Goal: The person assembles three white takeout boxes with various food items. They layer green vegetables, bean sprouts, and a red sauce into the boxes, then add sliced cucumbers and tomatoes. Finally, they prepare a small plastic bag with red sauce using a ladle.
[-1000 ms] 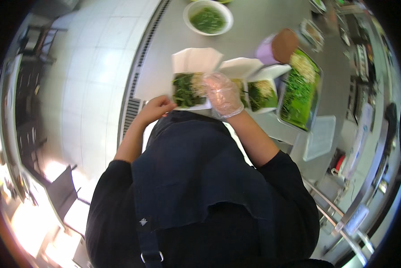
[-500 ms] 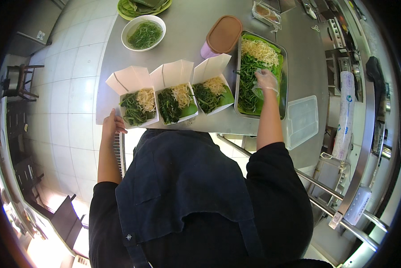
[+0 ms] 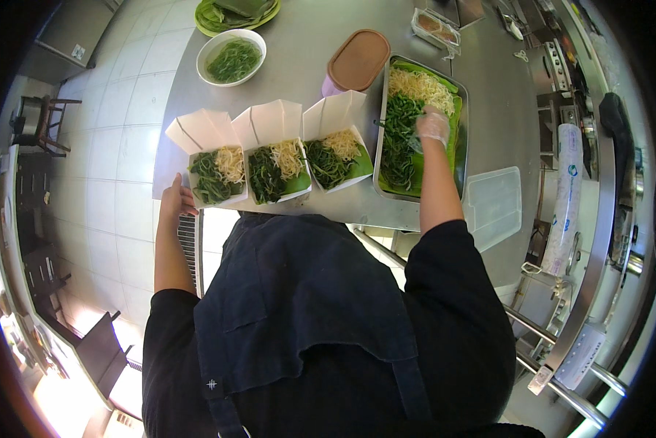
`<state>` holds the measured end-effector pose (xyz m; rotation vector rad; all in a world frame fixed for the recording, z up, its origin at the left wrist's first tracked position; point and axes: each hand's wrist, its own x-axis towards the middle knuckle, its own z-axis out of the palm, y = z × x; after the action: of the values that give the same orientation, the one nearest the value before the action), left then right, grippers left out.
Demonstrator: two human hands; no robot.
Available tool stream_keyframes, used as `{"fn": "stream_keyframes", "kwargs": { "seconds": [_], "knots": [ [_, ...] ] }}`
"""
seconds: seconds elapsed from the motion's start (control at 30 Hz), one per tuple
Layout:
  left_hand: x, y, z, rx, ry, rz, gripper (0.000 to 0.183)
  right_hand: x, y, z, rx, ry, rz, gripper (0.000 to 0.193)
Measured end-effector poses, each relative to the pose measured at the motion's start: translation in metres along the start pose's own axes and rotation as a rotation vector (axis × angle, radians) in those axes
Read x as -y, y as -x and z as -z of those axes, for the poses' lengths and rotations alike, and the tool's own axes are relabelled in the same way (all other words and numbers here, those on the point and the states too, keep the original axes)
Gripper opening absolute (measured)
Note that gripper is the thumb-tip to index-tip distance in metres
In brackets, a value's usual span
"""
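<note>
Three open white paper boxes stand in a row near the table's front edge, lids raised. Each holds dark cooked greens and pale bean sprouts, with green leaf lining showing in the middle and right ones. My bare left hand is at the table edge beside the leftmost box, thumb and fingers apart. In a clear glove, my right hand reaches into a metal tray lined with leaf. Its curled fingers are down in the cut green vegetables, next to more sprouts; the fingertips are partly hidden.
Behind the boxes are a white bowl of shredded greens in liquid and a container with a brown lid. Folded leaves lie on a green plate. A translucent plastic lid lies right of the tray, and a clear pack sits farther back.
My right hand has shifted slightly toward the sprouts at the far end of the tray. My left hand stays beside the leftmost box. The whole view has shifted a little.
</note>
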<state>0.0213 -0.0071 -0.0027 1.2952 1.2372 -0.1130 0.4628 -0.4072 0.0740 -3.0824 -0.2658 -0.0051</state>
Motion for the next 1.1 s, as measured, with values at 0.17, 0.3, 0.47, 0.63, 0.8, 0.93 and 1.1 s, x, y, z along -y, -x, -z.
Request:
{"fn": "stream_keyframes", "kwargs": {
  "seconds": [0.17,0.3,0.47,0.63,0.8,0.93,1.1],
  "knots": [
    [0.004,-0.006,0.003,0.02,0.022,-0.003,0.063,-0.04,-0.007,0.006,0.018,-0.097,0.034,0.03],
    [0.002,-0.009,0.005,0.047,0.01,0.008,0.063,-0.045,-0.014,-0.018,0.153,0.008,-0.015,0.045],
    [0.002,-0.006,0.007,0.037,0.007,0.03,0.063,0.025,0.024,0.008,0.217,0.112,-0.154,0.048],
    [0.003,-0.008,0.009,0.102,0.03,0.019,0.062,0.002,0.008,-0.007,0.112,0.109,-0.095,0.027],
    [0.006,-0.009,0.01,0.142,0.056,0.019,0.061,-0.036,0.006,-0.002,-0.056,-0.202,-0.042,0.014],
    [0.002,-0.005,0.009,0.159,0.051,0.018,0.06,-0.051,0.013,0.009,0.015,-1.23,-0.48,0.022],
    [0.003,-0.01,0.012,0.176,0.035,0.019,0.061,-0.058,0.031,0.027,0.06,-1.563,-0.454,0.024]
  ]
}}
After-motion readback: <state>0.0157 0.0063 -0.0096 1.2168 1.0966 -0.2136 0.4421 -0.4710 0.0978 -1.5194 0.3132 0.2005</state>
